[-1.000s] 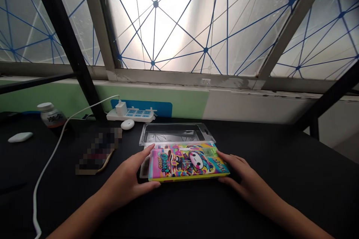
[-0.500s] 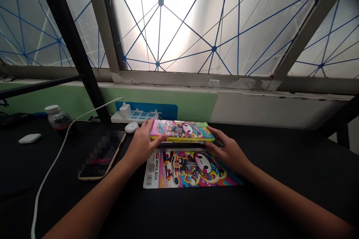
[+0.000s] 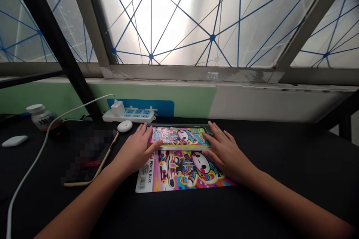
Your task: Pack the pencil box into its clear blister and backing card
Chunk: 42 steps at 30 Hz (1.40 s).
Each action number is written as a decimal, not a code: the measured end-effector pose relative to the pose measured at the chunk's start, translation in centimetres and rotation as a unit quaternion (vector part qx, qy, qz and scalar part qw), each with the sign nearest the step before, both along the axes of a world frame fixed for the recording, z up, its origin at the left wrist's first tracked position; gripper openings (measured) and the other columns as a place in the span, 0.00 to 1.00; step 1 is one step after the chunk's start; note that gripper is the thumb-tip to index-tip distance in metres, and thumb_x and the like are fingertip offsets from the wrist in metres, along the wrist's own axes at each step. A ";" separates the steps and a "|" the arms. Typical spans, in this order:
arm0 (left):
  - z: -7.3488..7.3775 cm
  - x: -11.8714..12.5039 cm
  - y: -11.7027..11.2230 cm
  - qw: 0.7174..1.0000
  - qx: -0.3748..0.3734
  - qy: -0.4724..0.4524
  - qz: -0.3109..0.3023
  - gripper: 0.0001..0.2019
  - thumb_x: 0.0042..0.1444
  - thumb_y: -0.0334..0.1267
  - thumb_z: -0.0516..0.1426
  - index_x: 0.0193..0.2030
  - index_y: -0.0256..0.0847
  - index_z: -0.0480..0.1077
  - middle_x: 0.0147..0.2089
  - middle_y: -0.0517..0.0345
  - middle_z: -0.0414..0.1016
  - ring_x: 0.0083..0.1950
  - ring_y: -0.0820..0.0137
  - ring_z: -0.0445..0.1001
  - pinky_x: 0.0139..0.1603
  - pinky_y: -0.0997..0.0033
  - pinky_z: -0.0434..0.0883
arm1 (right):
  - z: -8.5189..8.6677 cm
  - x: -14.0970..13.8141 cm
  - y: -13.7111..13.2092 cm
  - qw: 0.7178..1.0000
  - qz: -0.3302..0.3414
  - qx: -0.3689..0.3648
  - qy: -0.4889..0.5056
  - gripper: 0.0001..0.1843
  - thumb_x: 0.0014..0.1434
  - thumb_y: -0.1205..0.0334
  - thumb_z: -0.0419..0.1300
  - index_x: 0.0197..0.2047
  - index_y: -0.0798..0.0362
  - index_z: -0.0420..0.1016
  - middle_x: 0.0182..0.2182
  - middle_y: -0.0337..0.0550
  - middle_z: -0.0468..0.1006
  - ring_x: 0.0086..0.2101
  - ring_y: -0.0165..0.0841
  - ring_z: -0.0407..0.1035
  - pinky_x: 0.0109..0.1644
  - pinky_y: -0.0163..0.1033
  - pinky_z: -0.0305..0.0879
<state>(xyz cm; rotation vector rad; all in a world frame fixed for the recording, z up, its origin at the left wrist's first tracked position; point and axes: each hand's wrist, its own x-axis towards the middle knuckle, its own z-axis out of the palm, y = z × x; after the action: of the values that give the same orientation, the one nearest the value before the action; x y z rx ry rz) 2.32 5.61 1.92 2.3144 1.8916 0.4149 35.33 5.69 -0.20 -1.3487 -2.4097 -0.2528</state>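
Pencil box now lies level in the clear tray

The pencil box (image 3: 179, 136), held tilted above the far end of the card half a second ago, now lies level at the far edge of the printed backing card (image 3: 186, 179). The rim of a clear plastic tray (image 3: 179, 124) shows along its far side, so the box seems to be down inside it, and the lowering looks all but done (whether it is fully seated is hidden at both ends).

The left hand (image 3: 137, 149) rests at the box's left end, thumb along the near edge; the right hand (image 3: 223, 147) lies at the right end, fingers spread toward the far side. Both touch it, but I cannot tell whether either one grips.

To the left on the black desk (image 3: 179, 216) lies a smartphone (image 3: 92, 173), with a round white case (image 3: 125, 126) near its far end and a power strip (image 3: 137, 115) beyond
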 end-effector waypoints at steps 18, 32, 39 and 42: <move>0.3 6.2 1.3 0.995 0.017 0.033 -0.094 0.39 0.67 0.64 0.40 0.73 0.36 0.56 0.76 0.41 0.50 0.77 0.47 0.44 0.72 0.42 0.50 | 3.1 -3.8 -4.9 0.926 0.230 -0.298 -0.036 0.49 0.61 0.31 0.54 0.76 0.48 0.46 0.74 0.53 0.43 0.71 0.54 0.37 0.71 0.67 0.35; -0.6 4.0 2.1 0.995 0.038 0.074 -0.049 0.35 0.68 0.63 0.38 0.75 0.46 0.53 0.77 0.48 0.49 0.77 0.52 0.45 0.72 0.42 0.50 | 1.3 -2.0 -3.4 0.995 -0.013 -0.099 0.001 0.17 0.68 0.46 0.55 0.42 0.52 0.73 0.39 0.49 0.74 0.39 0.43 0.67 0.42 0.48 0.64; 0.3 3.6 2.1 0.998 0.010 0.030 -0.059 0.34 0.68 0.63 0.39 0.72 0.48 0.58 0.76 0.46 0.51 0.76 0.49 0.47 0.71 0.40 0.50 | 1.8 -2.3 -4.1 0.990 -0.027 -0.126 0.065 0.18 0.66 0.43 0.54 0.34 0.48 0.63 0.30 0.43 0.73 0.30 0.38 0.67 0.34 0.42 0.59; 1.1 3.3 1.8 0.998 -0.006 -0.005 -0.062 0.32 0.69 0.62 0.38 0.66 0.48 0.68 0.74 0.45 0.56 0.76 0.47 0.50 0.69 0.34 0.50 | 3.3 -1.1 -3.8 0.978 -0.055 -0.169 0.108 0.20 0.64 0.39 0.54 0.34 0.47 0.62 0.23 0.38 0.72 0.24 0.36 0.65 0.28 0.40 0.54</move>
<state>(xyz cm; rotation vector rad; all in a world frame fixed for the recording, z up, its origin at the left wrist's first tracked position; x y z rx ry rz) 5.65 7.43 3.02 2.4010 1.7295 0.3998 34.20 1.86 3.06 -1.5654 -2.2665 0.2759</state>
